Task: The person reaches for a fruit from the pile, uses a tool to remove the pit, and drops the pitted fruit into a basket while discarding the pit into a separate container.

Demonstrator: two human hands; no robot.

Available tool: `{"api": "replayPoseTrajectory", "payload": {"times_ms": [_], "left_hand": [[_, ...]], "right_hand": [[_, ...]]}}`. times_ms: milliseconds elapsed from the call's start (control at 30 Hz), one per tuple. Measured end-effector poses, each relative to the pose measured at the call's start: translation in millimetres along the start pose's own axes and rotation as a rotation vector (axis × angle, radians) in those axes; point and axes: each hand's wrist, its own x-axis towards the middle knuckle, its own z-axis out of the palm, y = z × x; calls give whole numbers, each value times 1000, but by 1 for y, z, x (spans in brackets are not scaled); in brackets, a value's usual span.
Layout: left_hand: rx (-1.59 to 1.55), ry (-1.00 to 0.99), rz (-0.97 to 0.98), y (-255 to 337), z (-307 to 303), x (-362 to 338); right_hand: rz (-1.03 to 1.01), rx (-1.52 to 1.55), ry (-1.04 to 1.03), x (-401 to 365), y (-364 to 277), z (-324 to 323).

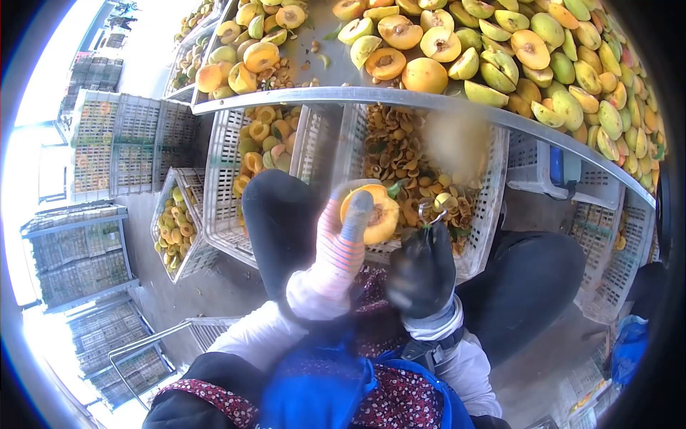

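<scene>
My left hand (344,236), in a striped glove with a grey thumb, holds a halved yellow-orange fruit (382,219), its cut face and brown centre turned up. Beside it on the right, my right hand (423,268) wears a black glove, somewhat blurred, with its fingers closed round a small metal tool (433,213) that has a curved, looped tip. The tool is apart from the fruit. Both hands are above a white crate (480,239) of pits and fruit scraps. A pale blurred spot hides part of that crate.
A metal table's rim (300,94) crosses ahead, with many whole and halved fruits on top. Left of my knees is a crate of fruit halves (221,207); a smaller fruit crate (187,247) stands farther left. Stacked crates (128,143) line the left side. Blue-and-white bins (564,171) are at right.
</scene>
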Motion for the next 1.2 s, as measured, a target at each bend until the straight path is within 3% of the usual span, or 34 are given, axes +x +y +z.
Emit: {"api": "replayPoseTrajectory", "payload": {"times_ms": [100, 267, 367, 467, 500, 567, 633, 767, 900, 967, 1067, 1133, 1200], "left_hand": [[12, 2, -33, -1, -8, 2], [15, -92, 2, -6, -3, -6], [138, -191, 67, -6, 1, -8], [361, -227, -225, 18, -14, 3], [268, -294, -286, 16, -22, 11], [242, -315, -291, 16, -24, 15], [192, -236, -297, 14, -19, 12], [193, -166, -95, 2, -12, 5], [187, -116, -53, 3, -6, -4], [182, -107, -27, -1, -4, -6], [277, -27, 214, -22, 0, -9], [285, -107, 188, -19, 2, -11], [246, -257, 63, -18, -8, -4]], "right_hand": [[93, 105, -50, -7, 8, 2], [134, 25, -18, -6, 4, 13], [45, 142, 125, 0, 3, 14], [-35, -67, 77, 4, -7, 12], [-50, -59, 65, 4, -7, 12], [-79, -43, 47, 3, -7, 11], [-488, -725, 99, -3, -3, 11], [-469, -806, 146, -11, 2, 12], [-356, -627, 85, -11, -5, 13], [-390, -736, 86, -16, 9, 13], [-717, -861, 176, -15, 32, 9], [-814, -934, 103, -17, 35, -1], [-603, -840, -68, -18, 31, -9]]}}
